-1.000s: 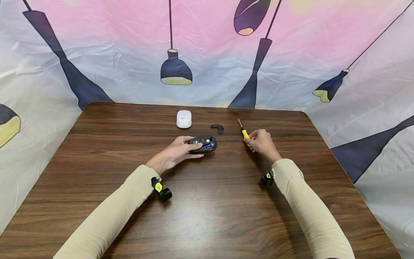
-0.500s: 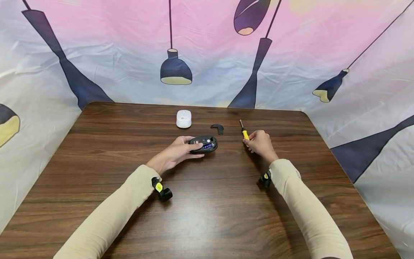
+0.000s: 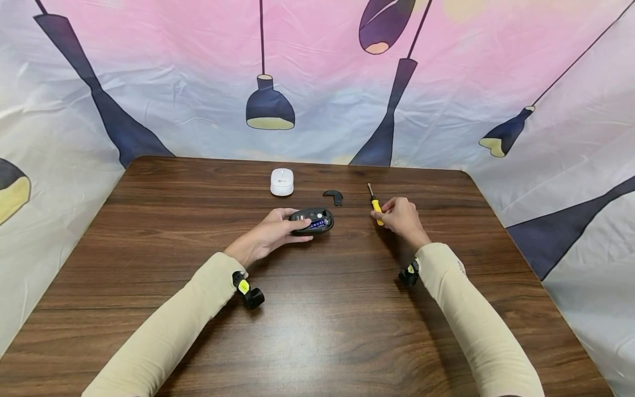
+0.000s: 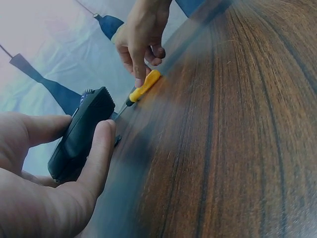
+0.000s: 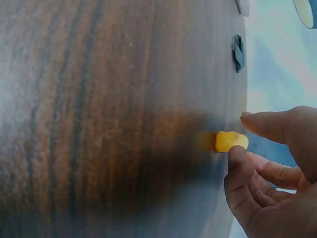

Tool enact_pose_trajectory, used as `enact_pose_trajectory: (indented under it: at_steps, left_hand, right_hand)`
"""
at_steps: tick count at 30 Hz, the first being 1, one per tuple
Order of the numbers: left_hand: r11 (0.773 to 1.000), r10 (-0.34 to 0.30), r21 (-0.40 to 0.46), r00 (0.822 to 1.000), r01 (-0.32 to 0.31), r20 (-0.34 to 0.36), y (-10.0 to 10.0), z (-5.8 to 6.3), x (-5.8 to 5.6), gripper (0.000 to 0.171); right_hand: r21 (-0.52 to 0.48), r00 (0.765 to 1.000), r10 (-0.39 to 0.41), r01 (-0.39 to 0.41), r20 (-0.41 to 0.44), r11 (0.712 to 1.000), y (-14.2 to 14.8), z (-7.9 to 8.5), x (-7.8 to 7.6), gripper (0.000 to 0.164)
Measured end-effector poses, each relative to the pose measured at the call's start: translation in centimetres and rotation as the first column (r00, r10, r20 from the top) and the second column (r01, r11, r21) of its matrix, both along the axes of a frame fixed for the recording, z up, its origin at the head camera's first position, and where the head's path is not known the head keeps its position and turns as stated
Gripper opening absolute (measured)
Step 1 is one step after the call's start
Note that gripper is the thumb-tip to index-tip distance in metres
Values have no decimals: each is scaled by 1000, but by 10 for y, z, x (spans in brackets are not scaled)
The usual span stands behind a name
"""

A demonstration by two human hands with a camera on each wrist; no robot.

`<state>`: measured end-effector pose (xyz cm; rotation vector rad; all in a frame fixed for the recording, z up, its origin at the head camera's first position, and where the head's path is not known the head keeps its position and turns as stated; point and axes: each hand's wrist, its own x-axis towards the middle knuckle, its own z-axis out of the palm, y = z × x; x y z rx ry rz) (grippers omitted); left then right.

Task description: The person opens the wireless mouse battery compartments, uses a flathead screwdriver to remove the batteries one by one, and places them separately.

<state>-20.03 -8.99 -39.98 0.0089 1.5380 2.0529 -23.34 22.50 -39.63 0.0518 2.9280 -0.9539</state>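
In the head view my left hand holds a black computer mouse underside up, thumb across its base. A blue battery shows in the uncovered compartment. My right hand is at the handle of a yellow screwdriver, which lies on the table with its shaft pointing away. In the right wrist view the thumb stands apart from the yellow handle, while a fingertip touches or nearly touches it. Beyond the black mouse lies a black curved cover.
A white mouse rests near the back of the brown wooden table, left of the cover. A printed cloth hangs behind and beside the table.
The screwdriver's shaft has shifted slightly to the right. My right hand has loosened from the handle, more of which now shows. The left hand and black mouse have barely moved.
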Motion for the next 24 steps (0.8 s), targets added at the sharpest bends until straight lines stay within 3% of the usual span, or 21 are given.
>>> enact_pose_trajectory:
  at_steps: [9, 24]
  left_hand:
    - [1000, 0, -8, 1000, 0, 2, -1, 0, 0, 54]
    - [1000, 4, -30, 1000, -4, 4, 0, 1, 1, 54]
  right_hand:
    - [73, 997, 43, -38, -65, 997, -8, 13, 7, 31]
    - [-13, 955, 263, -267, -136, 964, -39, 34, 24, 11]
